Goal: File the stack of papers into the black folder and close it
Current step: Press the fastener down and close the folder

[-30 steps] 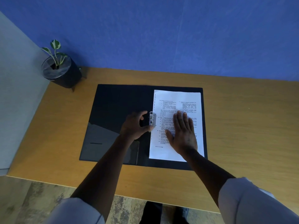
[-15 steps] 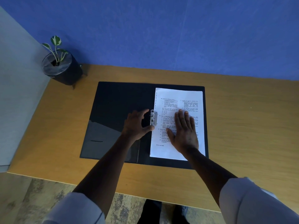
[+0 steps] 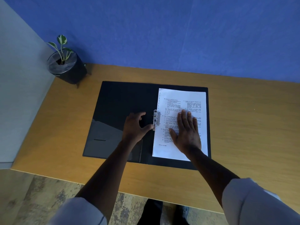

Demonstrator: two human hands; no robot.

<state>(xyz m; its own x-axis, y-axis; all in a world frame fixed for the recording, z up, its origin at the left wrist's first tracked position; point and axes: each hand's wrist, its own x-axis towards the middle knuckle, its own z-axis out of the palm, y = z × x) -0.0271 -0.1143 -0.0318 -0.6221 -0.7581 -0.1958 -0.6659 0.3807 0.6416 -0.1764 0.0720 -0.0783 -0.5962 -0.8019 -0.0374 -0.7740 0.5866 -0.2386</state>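
1. My left hand (image 3: 135,125) is half curled, thumb tip touching the metal clip (image 3: 155,119) just right of it; whether it grips is unclear.
2. The stack of papers (image 3: 181,103) lies in the open black folder (image 3: 120,101): light, floppy, likely to slide.
3. My right hand (image 3: 186,132) is spread flat, pinning the pages; the print is unreadable.

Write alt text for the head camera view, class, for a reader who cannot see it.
A person's right hand presses flat on a stack of papers lying in the right half of an open black folder, while the left hand touches the metal clip at the spine. The folder lies on a wooden desk with a potted plant at the far left corner.
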